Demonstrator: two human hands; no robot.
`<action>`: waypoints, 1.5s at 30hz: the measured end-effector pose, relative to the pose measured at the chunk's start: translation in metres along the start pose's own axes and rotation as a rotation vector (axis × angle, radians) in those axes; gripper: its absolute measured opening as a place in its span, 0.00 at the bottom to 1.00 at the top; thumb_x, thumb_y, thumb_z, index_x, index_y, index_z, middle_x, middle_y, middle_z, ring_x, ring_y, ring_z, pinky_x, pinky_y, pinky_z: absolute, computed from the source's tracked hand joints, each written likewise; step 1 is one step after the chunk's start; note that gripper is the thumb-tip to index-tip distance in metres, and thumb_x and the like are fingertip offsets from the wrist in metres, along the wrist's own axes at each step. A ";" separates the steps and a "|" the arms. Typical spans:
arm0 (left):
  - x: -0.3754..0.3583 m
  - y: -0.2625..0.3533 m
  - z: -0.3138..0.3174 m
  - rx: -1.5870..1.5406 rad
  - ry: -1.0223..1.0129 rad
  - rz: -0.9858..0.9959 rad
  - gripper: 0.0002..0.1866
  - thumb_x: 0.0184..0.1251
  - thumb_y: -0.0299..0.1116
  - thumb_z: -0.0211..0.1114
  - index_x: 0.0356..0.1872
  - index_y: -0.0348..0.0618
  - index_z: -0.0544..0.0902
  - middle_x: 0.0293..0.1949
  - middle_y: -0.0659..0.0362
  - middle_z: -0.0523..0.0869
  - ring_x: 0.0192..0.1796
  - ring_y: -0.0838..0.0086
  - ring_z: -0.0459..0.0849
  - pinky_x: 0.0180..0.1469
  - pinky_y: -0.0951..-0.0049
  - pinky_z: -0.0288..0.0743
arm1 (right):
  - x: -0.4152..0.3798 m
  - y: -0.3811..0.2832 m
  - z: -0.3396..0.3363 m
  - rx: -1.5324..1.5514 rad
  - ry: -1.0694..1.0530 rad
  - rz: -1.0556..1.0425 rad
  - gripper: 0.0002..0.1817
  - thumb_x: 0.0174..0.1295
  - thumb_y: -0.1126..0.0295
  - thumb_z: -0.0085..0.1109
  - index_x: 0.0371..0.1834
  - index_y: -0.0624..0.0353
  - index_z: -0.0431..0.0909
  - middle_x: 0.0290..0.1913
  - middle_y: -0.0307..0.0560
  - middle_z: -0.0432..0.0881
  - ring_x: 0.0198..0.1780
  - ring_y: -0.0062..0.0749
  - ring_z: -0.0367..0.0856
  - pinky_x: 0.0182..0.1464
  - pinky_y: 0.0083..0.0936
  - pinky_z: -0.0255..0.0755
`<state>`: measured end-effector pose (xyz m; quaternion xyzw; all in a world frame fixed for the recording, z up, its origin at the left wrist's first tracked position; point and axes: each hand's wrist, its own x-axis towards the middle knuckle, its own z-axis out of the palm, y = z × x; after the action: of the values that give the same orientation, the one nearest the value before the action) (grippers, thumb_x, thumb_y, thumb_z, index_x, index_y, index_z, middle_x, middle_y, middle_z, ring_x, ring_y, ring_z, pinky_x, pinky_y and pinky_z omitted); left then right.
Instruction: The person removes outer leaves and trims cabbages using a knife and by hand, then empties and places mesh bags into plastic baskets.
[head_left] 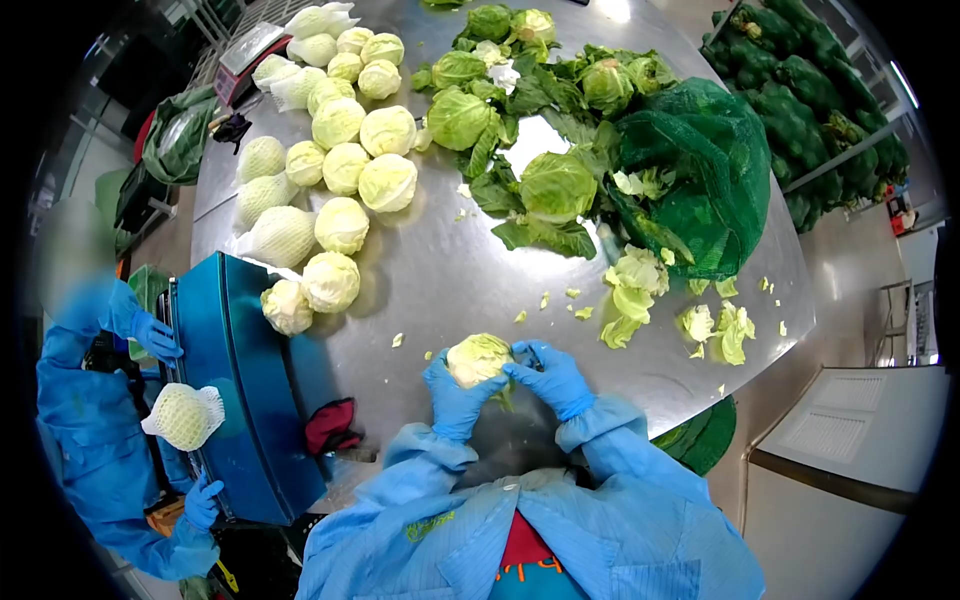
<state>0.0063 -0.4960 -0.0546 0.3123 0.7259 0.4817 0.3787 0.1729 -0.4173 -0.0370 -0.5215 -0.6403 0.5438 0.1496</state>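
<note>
Just above the near edge of the metal table, a pale trimmed cabbage (478, 360) is held between my gloved hands. My left hand (457, 398) wraps round its lower left side, with the fingers curled on it. On its right side, my right hand (549, 377) has bent fingers at the cabbage; whether its fingertips pinch a leaf or a small tool is too small to tell. A thin strip of green leaf hangs below the cabbage.
Pale cabbages (341, 225), some in foam nets, line the metal table (430, 270) at left. Untrimmed cabbages (558, 187), loose leaves and a green mesh bag (705, 170) lie at right. A co-worker (100, 420) stands left beside a blue box (245, 380) and a netted cabbage (184, 416).
</note>
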 end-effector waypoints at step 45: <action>0.013 0.044 -0.009 -1.002 -0.333 -0.434 0.39 0.61 0.49 0.71 0.67 0.36 0.67 0.61 0.51 0.76 0.63 0.63 0.77 0.67 0.60 0.72 | 0.013 -0.015 -0.095 0.178 0.061 -0.300 0.28 0.59 0.68 0.70 0.65 0.50 0.77 0.35 0.36 0.81 0.36 0.22 0.77 0.42 0.19 0.74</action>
<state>-0.0044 -0.4746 -0.0144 0.0100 0.3867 0.6227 0.6801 0.2323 -0.3531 0.0059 -0.4209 -0.6554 0.5538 0.2943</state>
